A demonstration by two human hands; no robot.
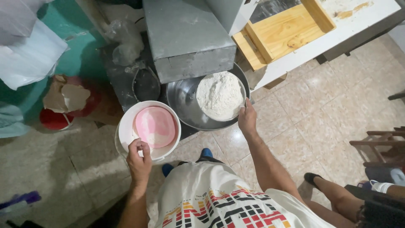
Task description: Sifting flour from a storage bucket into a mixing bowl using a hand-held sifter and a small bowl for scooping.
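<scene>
Flour (220,95) heaped in a small round bowl (241,110) sits inside the wide steel basin (182,105), which serves as the landmark for everything around it. The right hand (247,119) grips the small bowl at its near edge, fingers curled tight around the rim, just at the basin's near right side. To the near left of the basin, touching its rim, is a white bucket (126,126) with a pink plastic dish (155,126) lying inside it. The left hand (139,159) pinches the bucket's near rim, fingers closed narrowly on the edge.

Directly beyond the basin a grey metal box-shaped housing (185,38) overhangs its far side. Left of the basin, under that housing, is a small dark round pan (146,85). Crumpled clear plastic bags (125,40) lie further left and beyond, against a green wall. Well to the left of the basin sits a red round container (57,118) with torn brown paper (67,96) over it, and white plastic sheeting (29,57) hangs beyond that. Beyond and right of the basin a pale wooden frame (287,29) rests on a white bench (337,31). Beige floor tiles (320,109) spread to the right, where another person's bare leg (337,196) shows.
</scene>
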